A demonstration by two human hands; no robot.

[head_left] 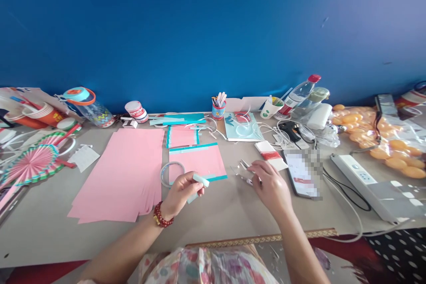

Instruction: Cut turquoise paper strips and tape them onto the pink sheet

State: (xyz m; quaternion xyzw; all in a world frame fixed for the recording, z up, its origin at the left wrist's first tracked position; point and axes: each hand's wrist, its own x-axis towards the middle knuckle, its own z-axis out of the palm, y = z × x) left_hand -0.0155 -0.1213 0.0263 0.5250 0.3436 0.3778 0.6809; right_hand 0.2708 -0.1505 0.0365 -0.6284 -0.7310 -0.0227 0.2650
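My left hand (182, 191) is pinched on a small pale teal paper strip (201, 181), held just above the table beside a clear tape roll (172, 173). A red bead bracelet sits on that wrist. My right hand (271, 186) rests on the table with its fingers closed over a pair of scissors (244, 169), whose metal blades point left. Between the hands lies a pink paper sheet with teal borders (199, 162). A second bordered pink piece (182, 136) lies behind it.
A stack of large pink sheets (123, 173) lies at left, with a folded paper fan (31, 164) beyond. A phone (301, 172), power strip (357, 173), cables, bottle (297, 94), paper cups and a bag of orange balls (376, 137) crowd the right. A blue wall stands behind.
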